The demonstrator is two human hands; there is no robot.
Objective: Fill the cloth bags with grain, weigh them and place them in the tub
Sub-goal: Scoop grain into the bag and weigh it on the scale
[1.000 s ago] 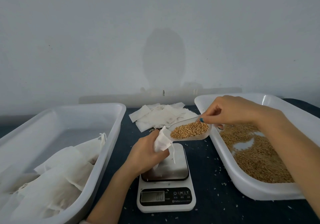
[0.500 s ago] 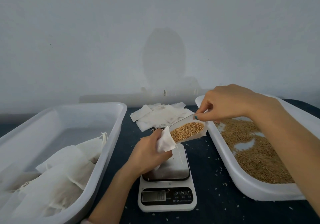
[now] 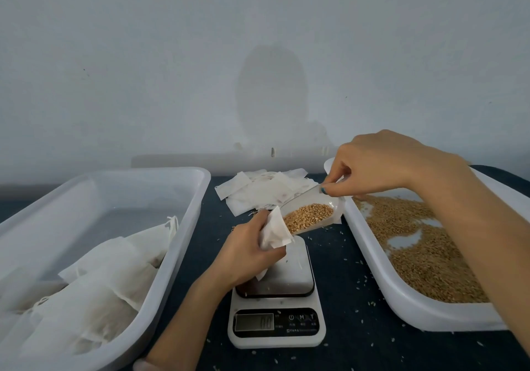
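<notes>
Several filled bags [image 3: 109, 279] already lie in the tub [image 3: 187, 227] left of the left hand [image 3: 243, 253], and a pile of empty bags [image 3: 266, 191] waits beyond both hands, so much seems left. The left hand grips a limp white cloth bag [image 3: 275, 231] above the scale [image 3: 289, 273]; the right hand [image 3: 378, 164] pinches a clear scoop [image 3: 309, 198] of golden grain [image 3: 308, 217], tipped at the bag's mouth. This one is yet to be filled, weighed and placed.
</notes>
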